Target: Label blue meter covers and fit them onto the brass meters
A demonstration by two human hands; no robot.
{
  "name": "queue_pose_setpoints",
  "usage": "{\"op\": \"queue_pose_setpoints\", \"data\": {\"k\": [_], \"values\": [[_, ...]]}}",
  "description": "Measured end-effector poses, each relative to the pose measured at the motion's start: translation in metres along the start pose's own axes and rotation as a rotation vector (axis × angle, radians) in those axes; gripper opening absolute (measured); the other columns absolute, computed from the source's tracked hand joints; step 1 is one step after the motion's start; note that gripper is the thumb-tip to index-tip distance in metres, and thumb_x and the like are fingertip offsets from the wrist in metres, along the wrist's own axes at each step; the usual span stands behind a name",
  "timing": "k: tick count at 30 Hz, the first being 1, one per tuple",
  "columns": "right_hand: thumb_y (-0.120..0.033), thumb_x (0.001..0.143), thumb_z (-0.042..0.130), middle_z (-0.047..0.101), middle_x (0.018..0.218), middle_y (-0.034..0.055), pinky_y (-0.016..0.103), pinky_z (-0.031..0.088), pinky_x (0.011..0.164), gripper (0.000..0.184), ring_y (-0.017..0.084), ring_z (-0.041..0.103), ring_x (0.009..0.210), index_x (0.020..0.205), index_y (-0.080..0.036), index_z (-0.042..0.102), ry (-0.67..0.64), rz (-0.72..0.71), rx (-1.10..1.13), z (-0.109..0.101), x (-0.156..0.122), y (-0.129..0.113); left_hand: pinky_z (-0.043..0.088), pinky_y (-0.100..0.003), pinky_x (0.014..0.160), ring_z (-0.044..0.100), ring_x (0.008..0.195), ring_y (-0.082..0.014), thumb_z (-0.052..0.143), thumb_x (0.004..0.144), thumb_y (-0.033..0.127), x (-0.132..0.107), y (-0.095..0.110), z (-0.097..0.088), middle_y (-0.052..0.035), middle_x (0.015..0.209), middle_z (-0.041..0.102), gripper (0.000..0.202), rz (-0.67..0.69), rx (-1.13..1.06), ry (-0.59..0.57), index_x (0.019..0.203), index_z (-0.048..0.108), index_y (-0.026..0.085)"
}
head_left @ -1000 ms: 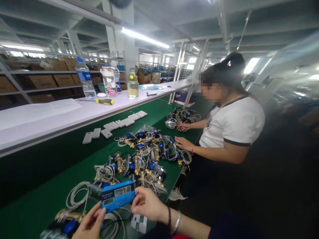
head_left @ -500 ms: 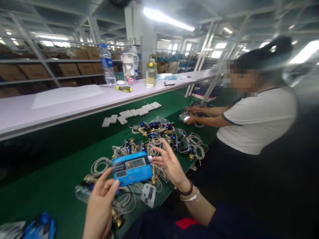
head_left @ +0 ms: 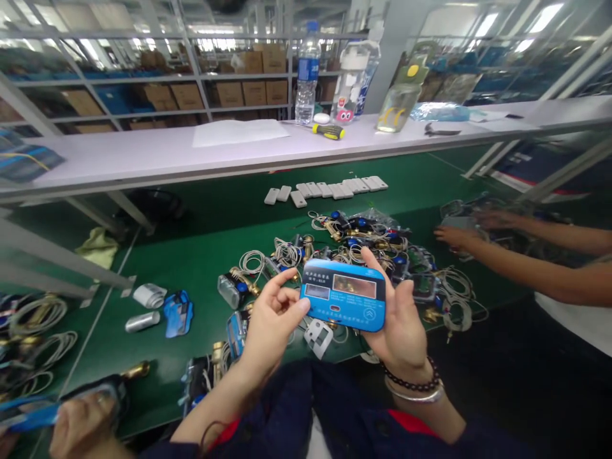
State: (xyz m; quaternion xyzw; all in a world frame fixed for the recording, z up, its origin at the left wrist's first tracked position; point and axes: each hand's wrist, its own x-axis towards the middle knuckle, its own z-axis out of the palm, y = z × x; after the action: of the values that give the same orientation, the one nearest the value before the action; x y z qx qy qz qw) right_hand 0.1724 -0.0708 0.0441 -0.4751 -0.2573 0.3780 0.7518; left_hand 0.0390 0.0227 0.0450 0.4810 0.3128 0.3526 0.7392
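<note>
A blue meter faceplate [head_left: 344, 319] with clear windows and white printing is held up in front of me, facing me and slightly tilted. My left hand [head_left: 275, 312] pinches its left edge between thumb and fingers. At the other end, my right hand [head_left: 401, 319] holds the right edge, its fingers partly hidden behind the plate. Just below lies a pale cut-out sheet [head_left: 318, 338] with openings. Behind the plate, a heap of brass-fitted meters [head_left: 354, 233] with coiled grey cables covers part of the green table [head_left: 215, 236].
A row of white rectangular pieces [head_left: 329, 189] lies under the raised shelf [head_left: 157, 156], which carries bottles and a yellow-black screwdriver [head_left: 328, 131]. On the left, another person's hand [head_left: 86, 421] grips a blue part. At right, a co-worker's hands [head_left: 454, 236] are among cables.
My view has swung left, bringing the table's left side into sight. My right hand, earlier spread at the faceplate's right end, now holds that edge. The faceplate is turned more squarely to me.
</note>
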Motion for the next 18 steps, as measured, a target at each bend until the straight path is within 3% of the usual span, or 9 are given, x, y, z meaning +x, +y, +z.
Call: {"op": "queue_pose_setpoints", "data": {"k": [7, 13, 18], "values": [[-0.069, 0.084, 0.015, 0.062, 0.117, 0.0101, 0.051, 0.043, 0.090, 0.073, 0.029, 0.059, 0.105, 0.143, -0.027, 0.023, -0.044, -0.014, 0.004, 0.0053, -0.0023, 0.0035, 0.043, -0.020, 0.060, 0.054, 0.060, -0.0085, 0.077, 0.058, 0.026, -0.0012, -0.0006, -0.0002, 0.0036, 0.065, 0.059, 0.059, -0.027, -0.064, 0.013, 0.113, 0.057, 0.015], [-0.067, 0.084, 0.027, 0.064, 0.113, 0.0111, 0.052, 0.041, 0.093, 0.070, 0.030, 0.059, 0.105, 0.139, -0.025, 0.034, -0.011, -0.024, 0.116, 0.0077, -0.0027, 0.0047, 0.043, -0.019, 0.060, 0.054, 0.059, -0.0078, 0.077, 0.057, 0.024, -0.0012, 0.0000, 0.0002, 0.0044, 0.063, 0.059, 0.058, -0.038, -0.081, 0.018, 0.111, 0.057, 0.015], [-0.069, 0.084, 0.017, 0.063, 0.115, 0.0115, 0.050, 0.043, 0.092, 0.075, 0.029, 0.059, 0.105, 0.144, -0.025, 0.023, -0.036, -0.024, 0.006, 0.0086, -0.0030, 0.0028, 0.044, -0.019, 0.060, 0.055, 0.060, -0.0079, 0.077, 0.058, 0.024, 0.0003, 0.0001, 0.0003, 0.0039, 0.064, 0.060, 0.058, -0.041, -0.080, 0.013, 0.111, 0.057, 0.015]]}}
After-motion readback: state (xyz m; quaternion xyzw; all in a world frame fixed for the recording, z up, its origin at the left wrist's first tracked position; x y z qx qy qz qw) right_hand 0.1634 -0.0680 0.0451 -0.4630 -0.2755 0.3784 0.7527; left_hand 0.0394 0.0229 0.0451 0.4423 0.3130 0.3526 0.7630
